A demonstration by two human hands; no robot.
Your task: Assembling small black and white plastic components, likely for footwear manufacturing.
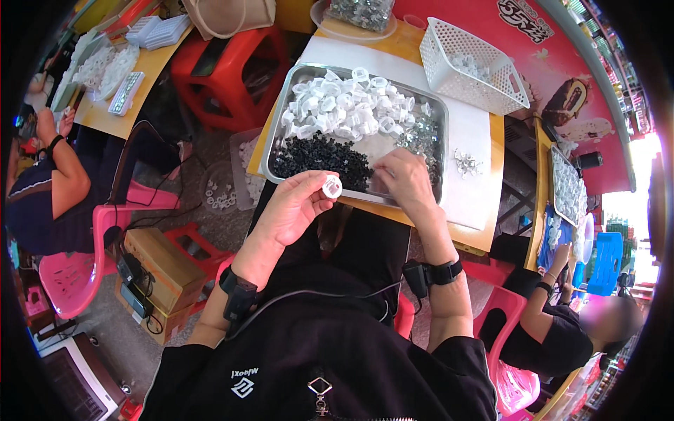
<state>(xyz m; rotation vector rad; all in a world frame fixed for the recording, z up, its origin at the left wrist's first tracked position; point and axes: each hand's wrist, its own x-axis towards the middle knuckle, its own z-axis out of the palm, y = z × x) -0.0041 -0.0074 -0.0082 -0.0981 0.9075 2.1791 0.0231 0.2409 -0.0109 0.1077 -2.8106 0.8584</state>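
Observation:
Pinched between thumb and fingers of my left hand (295,210) is a small round white plastic part (332,186), held just in front of the tray's near edge. My right hand (408,181) dips over the near side of the metal tray (442,151). Its fingers are drawn together, and whatever they may hold is hidden. Inside the tray lie a heap of white translucent plastic caps (347,105) at the far side, a pile of small black parts (316,160) at the near left, and small shiny metal pieces (420,137) along the right.
A white perforated basket (467,84) stands at the back right of the table (484,210). Loose metal pieces (467,163) lie right of the tray. A red stool (225,70) is at the far left. Co-workers sit at tables on the left (67,179) and right (554,330).

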